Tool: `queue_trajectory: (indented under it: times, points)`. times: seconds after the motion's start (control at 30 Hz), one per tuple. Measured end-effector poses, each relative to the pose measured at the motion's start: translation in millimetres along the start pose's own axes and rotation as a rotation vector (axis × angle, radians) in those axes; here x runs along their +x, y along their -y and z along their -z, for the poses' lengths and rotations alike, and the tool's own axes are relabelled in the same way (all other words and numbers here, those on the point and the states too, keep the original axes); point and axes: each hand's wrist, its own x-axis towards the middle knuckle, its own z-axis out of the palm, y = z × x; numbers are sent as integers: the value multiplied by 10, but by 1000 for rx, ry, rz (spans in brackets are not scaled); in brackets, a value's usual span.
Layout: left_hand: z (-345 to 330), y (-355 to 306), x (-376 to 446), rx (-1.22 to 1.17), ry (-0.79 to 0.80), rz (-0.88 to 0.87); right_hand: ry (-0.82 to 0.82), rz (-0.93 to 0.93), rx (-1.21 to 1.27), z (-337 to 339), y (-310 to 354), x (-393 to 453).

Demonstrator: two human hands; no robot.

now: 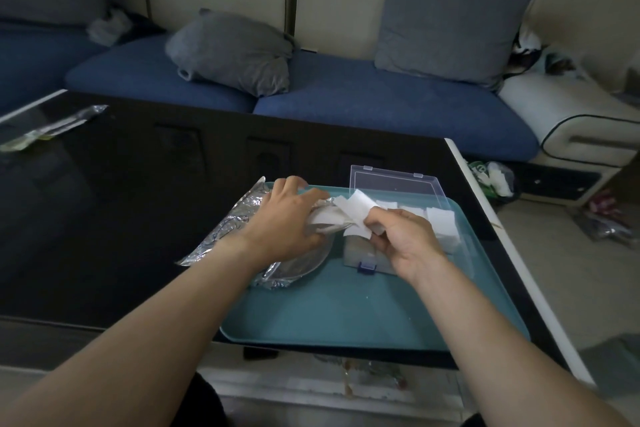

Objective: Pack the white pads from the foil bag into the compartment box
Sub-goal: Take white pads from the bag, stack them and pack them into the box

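Note:
A silver foil bag lies across the left edge of a teal tray, its mouth pointing right. My left hand grips the bag's open end. My right hand pinches a few white pads just outside the bag's mouth. Behind that hand stands the clear compartment box with blue latches and its lid tilted up at the back. More white pads fill its right compartments. Much of the box is hidden by my right hand.
The tray sits on a glossy black table near its right edge, which has a white border. A second foil wrapper lies at the table's far left. A blue sofa with grey cushions stands beyond the table.

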Motion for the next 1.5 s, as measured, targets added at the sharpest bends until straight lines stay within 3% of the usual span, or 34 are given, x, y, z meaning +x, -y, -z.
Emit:
queue_trajectory:
  times: [0.2,0.4,0.53,0.67,0.77,1.0,1.1,1.27,1.37,1.5]
  points:
    - [-10,-142,32,-12,-190,-144,53,-44,88,60,99,-46]
    - [7,-300,17,-120,-350,-226,214,-118,438,172,277,-174]
    - [90,-477,-66,-533,-384,64,308,-89,686,239,362,-215]
    - [199,-602,-93,-1387,-208,339,314,40,547,217,379,-260]
    - [210,-561,-63,-1657,-59,377,279,100,400,193,325,-239]
    - [162,-557,-98,-1685,229,285,-7,236,-43,128,179,-234]
    - [191,-526,-104,-1733,353,297,-28,295,-216,122,163,-256]
    - [120,-504,-78,-1588,53,435,-3,343,-253,141,167,-282]
    - [104,-436,-69,-1430,-51,392,3,265,-95,170,241,-266]
    - [106,-434,-86,-1369,-148,322,183,165,29,188,309,-311]
